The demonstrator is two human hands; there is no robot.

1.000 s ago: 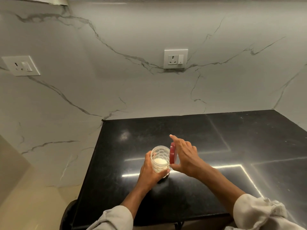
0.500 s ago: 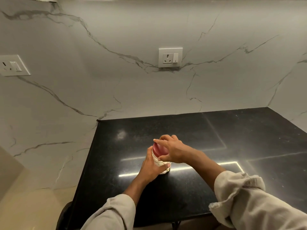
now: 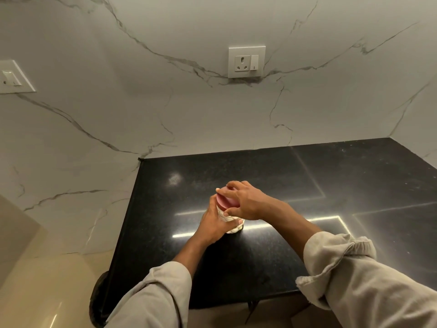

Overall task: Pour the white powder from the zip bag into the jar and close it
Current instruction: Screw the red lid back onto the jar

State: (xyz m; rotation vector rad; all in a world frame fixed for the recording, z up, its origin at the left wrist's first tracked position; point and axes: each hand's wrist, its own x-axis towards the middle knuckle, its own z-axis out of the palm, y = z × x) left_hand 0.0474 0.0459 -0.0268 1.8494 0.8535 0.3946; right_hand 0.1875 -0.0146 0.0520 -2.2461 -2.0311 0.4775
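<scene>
1. Rolling back: both sleeves (image 3: 369, 278), pale cloth, cuffs pushed up the forearms, nearest the camera. Keep them that way; loose cuff near a small jar is a tip risk.
2. Left hand (image 3: 212, 224): wrapped round the jar's body from the near-left side, thumb across the front. Grasping jar. Job = anchor; squeeze firm, press down lightly so base doesn't skate on polished stone.
3. Jar (image 3: 233, 227): small, clear, patterned wall, upright on the black countertop (image 3: 354, 185), about mid-slab toward the left. Pale contents show at the bottom, prob. the powder; fill level not readable.
4. Right hand (image 3: 246, 204): fingers clenched over the lid from above and right, thumb on near rim. Grasping lid.
5. Lid (image 3: 225, 201): pinkish-red, sitting on jar mouth, looks roughly level. Judged step: seating/twisting shut, near end of task. Whether threads have caught, can't tell. Advice: keep lid flat, turn w/ wrist not arm, stop at first firm resistance; cross-threading = leak.
6. Zip bag: not in view.
7. Far: marble-look wall w/ socket plate (image 3: 246, 62); second plate (image 3: 13, 78) at left edge. Not involved.
</scene>
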